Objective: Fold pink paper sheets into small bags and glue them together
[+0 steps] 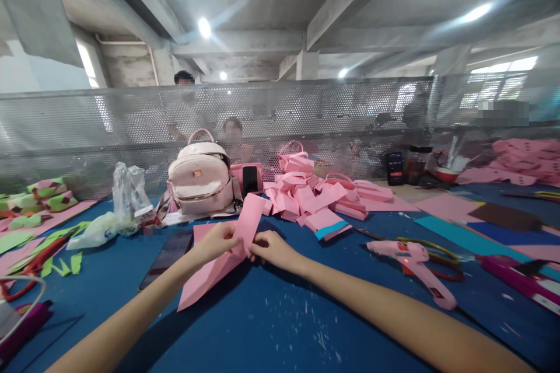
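Note:
A folded piece of pink paper (251,218) stands up between my two hands over the blue table. My left hand (220,243) is closed on its left side, thumb and fingers bent around the edge. My right hand (275,249) pinches its lower right edge. A larger pink sheet (205,282) slants down to the left beneath my left hand; whether it joins the held piece is hidden. Beyond my hands lies a heap of folded pink paper pieces (301,192), one with a blue stripe. A dark tablet or phone (168,256) lies left of the sheet, partly behind my left forearm.
A pink glue gun (409,253) with a cord lies right, over scissors (455,268). A pale pink backpack (199,177) and plastic bags (129,192) stand at the back. Red-handled scissors (32,271) lie left. A perforated metal screen (280,110) borders the table; people are behind it.

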Available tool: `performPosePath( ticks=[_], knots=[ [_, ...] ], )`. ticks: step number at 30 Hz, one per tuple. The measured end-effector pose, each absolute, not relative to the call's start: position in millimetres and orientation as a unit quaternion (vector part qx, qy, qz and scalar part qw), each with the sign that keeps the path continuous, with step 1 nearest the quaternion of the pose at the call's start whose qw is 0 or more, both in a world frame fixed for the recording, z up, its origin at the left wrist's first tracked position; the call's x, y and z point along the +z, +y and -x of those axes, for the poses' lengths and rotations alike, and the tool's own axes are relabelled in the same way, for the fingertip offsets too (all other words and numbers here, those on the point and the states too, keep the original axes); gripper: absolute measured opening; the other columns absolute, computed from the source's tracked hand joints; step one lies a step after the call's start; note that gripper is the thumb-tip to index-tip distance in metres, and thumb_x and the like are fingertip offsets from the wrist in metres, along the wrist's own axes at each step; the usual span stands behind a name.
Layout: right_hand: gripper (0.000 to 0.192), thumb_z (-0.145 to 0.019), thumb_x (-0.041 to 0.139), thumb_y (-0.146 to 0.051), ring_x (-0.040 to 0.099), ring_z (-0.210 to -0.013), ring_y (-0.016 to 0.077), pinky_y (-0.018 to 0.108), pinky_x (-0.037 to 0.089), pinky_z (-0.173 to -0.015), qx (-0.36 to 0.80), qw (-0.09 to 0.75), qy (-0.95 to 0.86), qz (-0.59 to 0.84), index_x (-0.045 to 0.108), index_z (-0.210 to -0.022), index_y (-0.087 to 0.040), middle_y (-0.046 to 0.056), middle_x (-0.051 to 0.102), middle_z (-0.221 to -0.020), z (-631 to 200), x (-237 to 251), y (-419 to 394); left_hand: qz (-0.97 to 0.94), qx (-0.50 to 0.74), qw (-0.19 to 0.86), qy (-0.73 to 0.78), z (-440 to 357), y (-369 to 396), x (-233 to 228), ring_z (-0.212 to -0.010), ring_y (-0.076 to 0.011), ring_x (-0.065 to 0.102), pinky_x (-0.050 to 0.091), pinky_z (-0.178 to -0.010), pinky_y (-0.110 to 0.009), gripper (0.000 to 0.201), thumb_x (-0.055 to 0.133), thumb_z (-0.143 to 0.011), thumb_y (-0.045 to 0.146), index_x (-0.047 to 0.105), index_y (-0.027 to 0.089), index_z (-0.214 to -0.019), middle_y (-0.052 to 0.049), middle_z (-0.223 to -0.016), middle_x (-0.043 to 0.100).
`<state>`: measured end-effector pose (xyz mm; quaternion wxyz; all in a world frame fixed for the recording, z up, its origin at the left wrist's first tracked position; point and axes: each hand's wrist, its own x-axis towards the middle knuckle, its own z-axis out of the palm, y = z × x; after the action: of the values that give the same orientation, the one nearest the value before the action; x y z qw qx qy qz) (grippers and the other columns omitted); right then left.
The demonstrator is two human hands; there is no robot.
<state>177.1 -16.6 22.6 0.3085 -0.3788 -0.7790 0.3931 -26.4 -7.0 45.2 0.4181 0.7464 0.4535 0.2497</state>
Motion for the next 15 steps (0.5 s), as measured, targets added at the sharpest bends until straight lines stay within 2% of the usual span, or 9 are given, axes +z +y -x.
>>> performPosePath(
  ticks=[10,15],
  knots=[
    [0.017,-0.077,0.056,-0.016,0.062,-0.061,0.0135,0.021,0.037,-0.057,0.247,0.282,-0.827,0.419,0.07,-0.067,-0.016,0.002,0.072,-0.068,-179.2,28.1,-22.0,-0.722,0.228,0.425,0.497,21.0,-13.9,49.4,-0.104,-0.0235,0.064,0.056,-0.087,-0.044,0.034,0.061,-0.095,0.034,0.058,0.017,-0.125,-0.009,-0.124,0.061],
    [0.015,-0.079,0.059,-0.022,0.059,-0.061,0.0139,0.024,0.028,-0.055,0.166,0.274,-0.836,0.445,0.072,-0.073,-0.018,0.003,0.072,-0.07,-178.8,28.1,-26.2,-0.71,0.233,0.423,0.513,20.0,-12.4,44.1,-0.104,-0.0237,0.064,0.056,-0.087,-0.044,0.035,0.061,-0.095,0.034,0.058,0.017,-0.125,-0.01,-0.125,0.061]
  ],
)
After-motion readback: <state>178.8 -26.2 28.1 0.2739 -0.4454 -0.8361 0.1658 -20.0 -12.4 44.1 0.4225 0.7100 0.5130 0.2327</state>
